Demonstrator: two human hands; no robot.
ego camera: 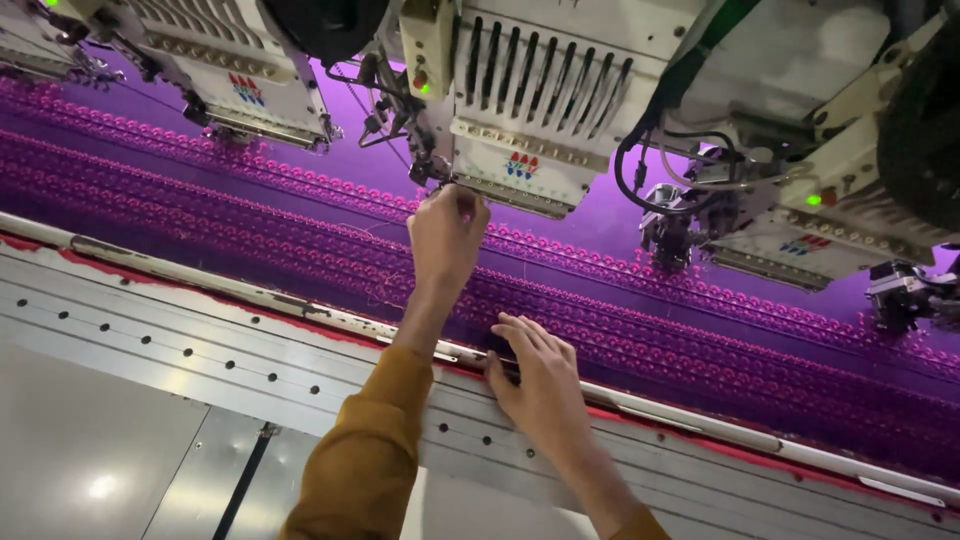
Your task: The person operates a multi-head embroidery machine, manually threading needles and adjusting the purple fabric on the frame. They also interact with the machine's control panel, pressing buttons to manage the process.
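My left hand reaches up to the needle area under the middle embroidery machine head. Its fingertips are pinched together there on what looks like a thin thread. My right hand lies flat, fingers spread, on the purple fabric just past the metal frame rail. It holds nothing. The fabric is stretched under the heads and carries long rows of pink embroidered motifs. Both arms wear mustard sleeves.
Two more machine heads hang over the fabric, one at the left and one at the right, with black cables and green lights. A grey metal table with rows of small holes lies in front of the rail.
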